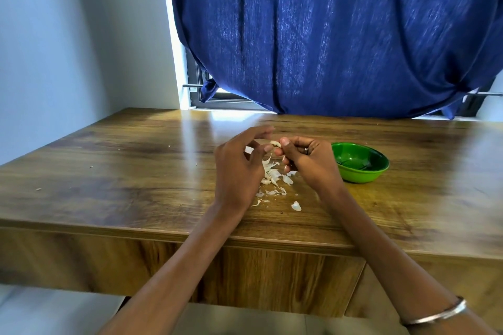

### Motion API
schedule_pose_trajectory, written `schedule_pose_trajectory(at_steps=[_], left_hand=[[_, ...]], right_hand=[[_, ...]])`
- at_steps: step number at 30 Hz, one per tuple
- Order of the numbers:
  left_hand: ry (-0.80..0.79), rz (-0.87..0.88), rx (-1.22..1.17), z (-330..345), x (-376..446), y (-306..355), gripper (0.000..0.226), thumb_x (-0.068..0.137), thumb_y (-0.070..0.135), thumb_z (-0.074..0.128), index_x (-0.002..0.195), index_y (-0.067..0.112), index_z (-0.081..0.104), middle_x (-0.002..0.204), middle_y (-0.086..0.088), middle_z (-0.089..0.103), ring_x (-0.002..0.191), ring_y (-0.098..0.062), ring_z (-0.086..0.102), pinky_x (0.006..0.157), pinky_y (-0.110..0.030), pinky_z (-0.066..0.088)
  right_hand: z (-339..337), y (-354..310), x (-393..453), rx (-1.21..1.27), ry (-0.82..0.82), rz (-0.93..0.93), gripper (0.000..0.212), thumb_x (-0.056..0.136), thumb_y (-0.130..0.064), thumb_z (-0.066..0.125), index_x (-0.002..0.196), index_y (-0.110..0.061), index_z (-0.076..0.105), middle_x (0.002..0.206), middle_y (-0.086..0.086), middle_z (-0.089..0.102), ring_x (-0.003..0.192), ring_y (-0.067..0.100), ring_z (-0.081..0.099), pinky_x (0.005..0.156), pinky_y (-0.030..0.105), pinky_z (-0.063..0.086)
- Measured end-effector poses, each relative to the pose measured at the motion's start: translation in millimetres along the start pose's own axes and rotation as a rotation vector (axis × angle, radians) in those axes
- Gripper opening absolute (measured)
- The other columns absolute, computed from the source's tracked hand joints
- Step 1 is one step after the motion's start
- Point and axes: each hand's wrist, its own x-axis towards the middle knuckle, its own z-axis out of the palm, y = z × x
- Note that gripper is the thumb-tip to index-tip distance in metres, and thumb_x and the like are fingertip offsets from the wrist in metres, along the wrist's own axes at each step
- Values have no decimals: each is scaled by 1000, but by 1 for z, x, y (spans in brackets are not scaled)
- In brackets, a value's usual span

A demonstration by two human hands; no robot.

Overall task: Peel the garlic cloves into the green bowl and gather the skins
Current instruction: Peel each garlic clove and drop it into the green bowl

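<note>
Above the wooden table (136, 171) my two hands meet over a small pale garlic clove (275, 143). My right hand (307, 163) pinches the clove between thumb and curled fingers. My left hand (241, 168) touches the clove's left end with thumb and forefinger, its other fingers spread. A loose pile of white garlic skins (275, 179) lies on the table under and between the hands. The green bowl (360, 162) stands just right of my right hand; what lies in it is too dark to tell.
One stray skin (296, 206) lies nearer the table's front edge. A blue curtain (326, 35) hangs over the window behind the table. A grey wall (68, 35) stands at the left.
</note>
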Motion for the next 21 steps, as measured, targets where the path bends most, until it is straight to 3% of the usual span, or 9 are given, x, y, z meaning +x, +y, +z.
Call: schedule_pose_trajectory(at_steps=[5,9,12,16,21], left_hand=[[46,35,37,-1,0,1,20,84,10,80,101,19,77,87,22,70,84,4,69,77,-15,51],[101,45,58,-1,0,2,17,84,11,81,99,18,75,84,24,67,77,3,67,71,-11,49],[131,29,54,-2,0,2,16,85,11,81,97,17,73,82,23,66,74,5,66,68,-7,46],[105,9,24,-2,0,4,16,86,11,80,100,15,72,82,28,63,75,7,66,67,-4,44],[83,-56,-88,-1,0,3,17,86,10,79,100,15,70,83,20,70,75,1,68,66,-12,50]], right_hand=[[1,0,-1,-7,-31,4,15,98,-17,63,88,-20,74,79,3,77,63,11,61,64,28,57],[0,-1,-1,22,-38,-10,17,99,-12,60,92,-20,73,76,-6,76,62,3,62,58,22,55],[-1,-2,-2,63,-50,-28,13,97,-8,63,102,-15,73,84,-4,77,67,3,65,56,21,56],[-1,-2,-2,46,-65,-41,14,90,-12,72,100,-21,74,93,0,77,73,7,69,58,25,58],[-2,-2,-1,29,-48,-71,12,90,-13,73,100,-19,74,93,1,76,74,11,69,58,28,57]])
